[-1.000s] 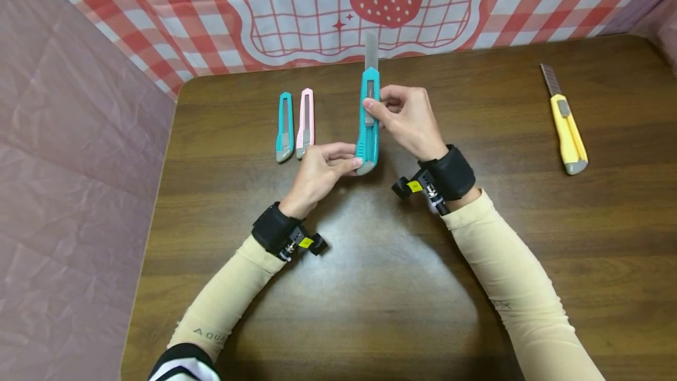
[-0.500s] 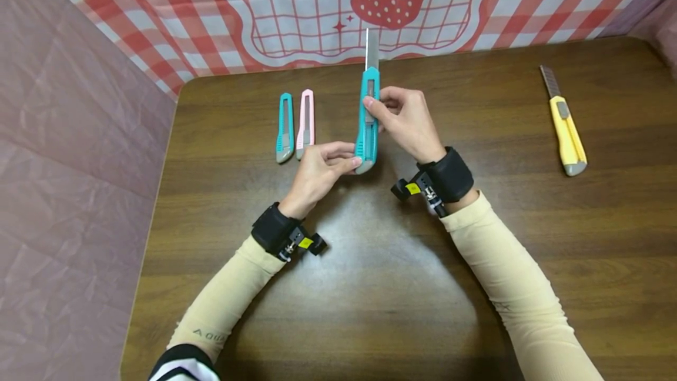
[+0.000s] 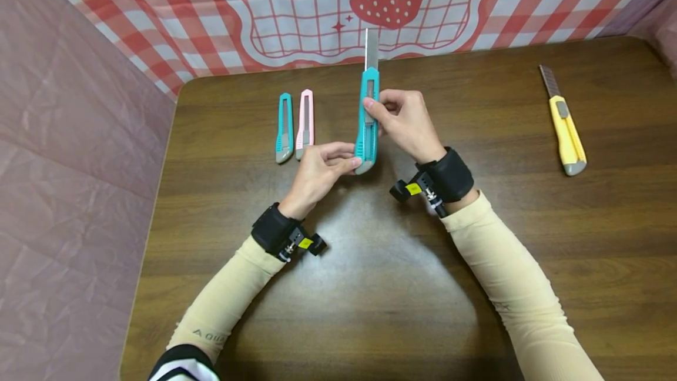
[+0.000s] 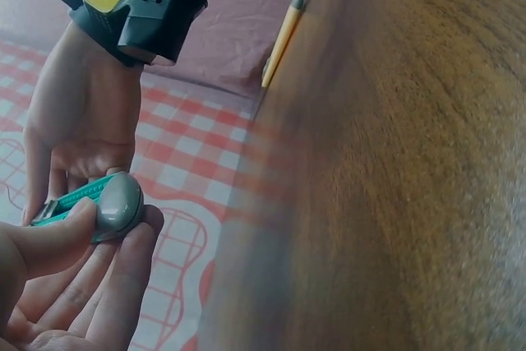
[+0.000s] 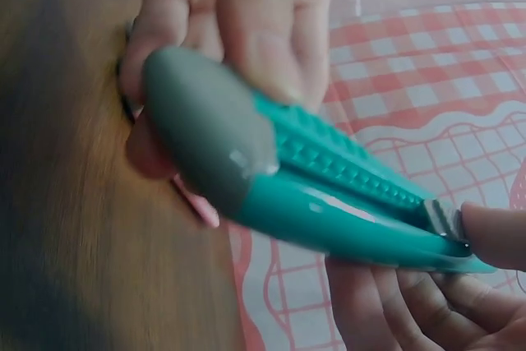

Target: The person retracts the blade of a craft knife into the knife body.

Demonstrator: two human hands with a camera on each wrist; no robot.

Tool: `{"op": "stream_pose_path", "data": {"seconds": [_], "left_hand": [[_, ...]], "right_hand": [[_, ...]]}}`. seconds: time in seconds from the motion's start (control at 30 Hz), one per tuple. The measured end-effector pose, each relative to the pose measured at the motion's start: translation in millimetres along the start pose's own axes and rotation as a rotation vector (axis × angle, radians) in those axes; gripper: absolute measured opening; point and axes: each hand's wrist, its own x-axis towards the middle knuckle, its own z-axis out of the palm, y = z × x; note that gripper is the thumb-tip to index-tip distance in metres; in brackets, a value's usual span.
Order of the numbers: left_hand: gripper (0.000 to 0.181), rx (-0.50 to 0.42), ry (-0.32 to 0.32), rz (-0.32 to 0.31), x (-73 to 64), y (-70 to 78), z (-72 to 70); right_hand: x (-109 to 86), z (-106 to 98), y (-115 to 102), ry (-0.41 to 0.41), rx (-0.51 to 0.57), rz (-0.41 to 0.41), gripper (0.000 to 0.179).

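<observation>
A teal utility knife [image 3: 369, 144] stands raised over the table in the head view, blade [image 3: 372, 50] out and pointing away. My left hand [image 3: 319, 170] pinches its grey end cap [image 4: 120, 205] between thumb and fingers. Higher up the body, my right hand [image 3: 411, 122] grips it, thumb on the front at the metal slider [image 5: 444, 219] and fingers behind. Left of the hands lie a smaller teal utility knife [image 3: 284, 128] and a pink utility knife [image 3: 306, 119], both with blades in; the left hand partly covers the pink one's lower end.
A yellow utility knife [image 3: 568, 134] lies at the right of the brown wooden table [image 3: 370, 310], its blade out. Behind the table hangs a red-and-white checked cloth [image 3: 185, 16] with a strawberry print. Pinkish crumpled fabric [image 3: 79, 193] covers the left side.
The slider has crept slightly up the knife body, and the blade sticks out a little farther with a bright edge. Both hands keep their hold, the right wrist barely lower.
</observation>
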Motion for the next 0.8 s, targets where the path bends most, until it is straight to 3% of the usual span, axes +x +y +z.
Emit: {"op": "stream_pose_path", "data": {"seconds": [0.3,0.8], "left_hand": [[0.028,-0.005,0.01,0.022,-0.3,0.3,1.0],[0.028,-0.006,0.032,0.029,0.0,-0.1,1.6]], "right_hand": [[6.2,1.7,24.5,0.021,-0.02,0.01,0.023],[4.5,3.8,24.6,-0.003,-0.035,-0.028,0.018]]}}
